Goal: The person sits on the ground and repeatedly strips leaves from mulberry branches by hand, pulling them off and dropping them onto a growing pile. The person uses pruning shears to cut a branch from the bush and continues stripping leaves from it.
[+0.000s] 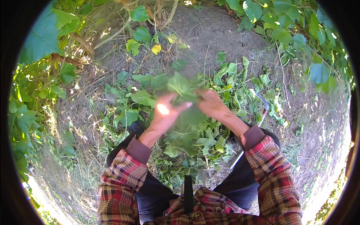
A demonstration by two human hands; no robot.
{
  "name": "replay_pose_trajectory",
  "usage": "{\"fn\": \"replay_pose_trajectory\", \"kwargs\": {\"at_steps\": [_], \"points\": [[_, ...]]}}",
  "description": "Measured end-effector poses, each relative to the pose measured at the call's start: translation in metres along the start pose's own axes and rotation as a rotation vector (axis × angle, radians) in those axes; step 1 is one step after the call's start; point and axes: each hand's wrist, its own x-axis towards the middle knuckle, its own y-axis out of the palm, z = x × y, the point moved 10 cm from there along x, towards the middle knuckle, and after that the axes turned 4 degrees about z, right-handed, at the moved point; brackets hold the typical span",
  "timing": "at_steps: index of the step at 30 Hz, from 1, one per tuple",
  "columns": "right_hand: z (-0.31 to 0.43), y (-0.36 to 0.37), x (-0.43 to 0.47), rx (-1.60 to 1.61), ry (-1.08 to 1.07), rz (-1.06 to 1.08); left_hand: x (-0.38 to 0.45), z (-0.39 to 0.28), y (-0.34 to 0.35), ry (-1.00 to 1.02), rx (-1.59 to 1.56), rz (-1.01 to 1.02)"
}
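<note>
A bunch of broad green leaves (180, 85), blurred by motion, is between my two hands in the middle of the view. My left hand (166, 112) has its thumb and fingers around the lower left of the bunch, with a bright sun patch on its back. From the right, my right hand (212, 104) pinches the leaves with curled fingers; its fingertips are partly hidden. Below the hands, a heap of cut leaves (208, 140) covers the ground between my bent legs. More loose leaves (236, 76) lie just beyond my right hand.
A curved tool with a red band (264, 112) lies among leaves to the right. Woody stems (160, 19) rise from bare soil (202, 31) ahead. Leafy branches hang at left (42, 36) and upper right (284, 25). A pale strip (236, 160) shows beside my right leg.
</note>
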Motion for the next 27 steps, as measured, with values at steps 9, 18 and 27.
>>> {"fn": "replay_pose_trajectory", "kwargs": {"at_steps": [9,18,27], "points": [[0.006,-0.017,0.0,0.085,0.043,-0.096,0.002,0.016,-0.024,-0.088,-0.354,-0.127],[-0.058,-0.106,0.001,0.255,0.186,-0.521,0.003,0.019,-0.054,-0.061,-0.448,-0.331],[-0.02,-0.068,0.005,0.415,0.141,-0.238,0.003,0.028,-0.05,-0.099,-0.38,-0.309]]}}
